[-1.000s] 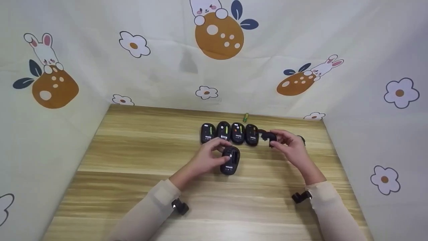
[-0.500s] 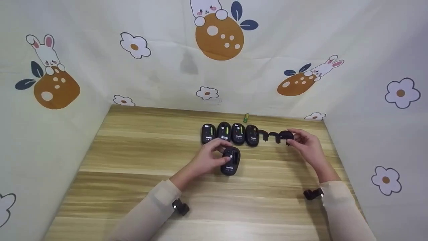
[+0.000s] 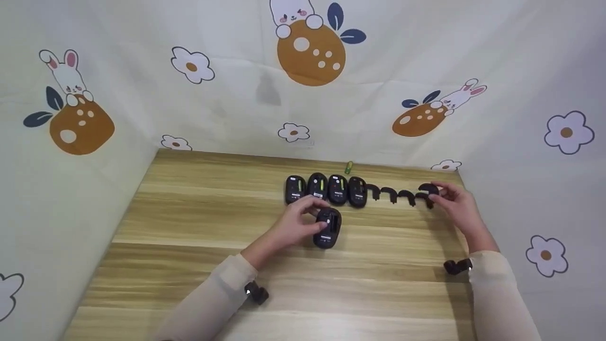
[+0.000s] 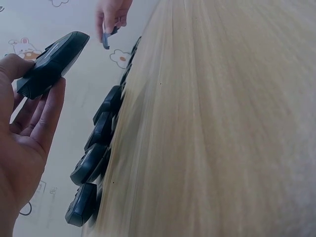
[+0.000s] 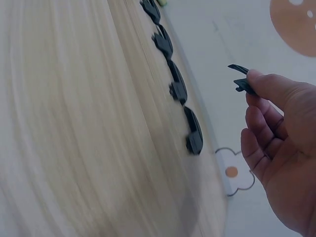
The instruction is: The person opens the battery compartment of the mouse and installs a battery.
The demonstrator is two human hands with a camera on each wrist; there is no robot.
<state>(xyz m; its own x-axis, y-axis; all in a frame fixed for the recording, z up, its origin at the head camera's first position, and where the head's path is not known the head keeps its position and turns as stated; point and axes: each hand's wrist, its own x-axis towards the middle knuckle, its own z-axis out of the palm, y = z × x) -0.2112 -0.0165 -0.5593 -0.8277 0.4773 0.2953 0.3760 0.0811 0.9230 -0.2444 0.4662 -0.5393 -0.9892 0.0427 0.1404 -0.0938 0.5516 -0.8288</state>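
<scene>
My left hand (image 3: 296, 221) holds a black computer mouse (image 3: 326, 239) with its underside up and the slot in its base uncovered. In the left wrist view that mouse (image 4: 57, 61) is tilted, raised above the table, between thumb and fingers. At the right my right hand (image 3: 458, 206) pinches a small curved black battery cover (image 3: 427, 188). The right wrist view has this cover (image 5: 243, 86) held off the table between thumb and forefinger. Beneath and left of it, several similar covers (image 3: 407, 197) lie in a row on the table.
Several black mice (image 3: 337, 190) lie side by side, undersides up, some with a green battery showing. A loose green battery (image 3: 349, 167) lies behind them by the back wall. Patterned cloth walls (image 3: 236, 109) bound the wooden table (image 3: 189, 218) at the back and sides.
My right hand has moved right along the row of covers, uncovering more of them on the table, and still holds a cover. My left hand and its mouse have stayed nearly still.
</scene>
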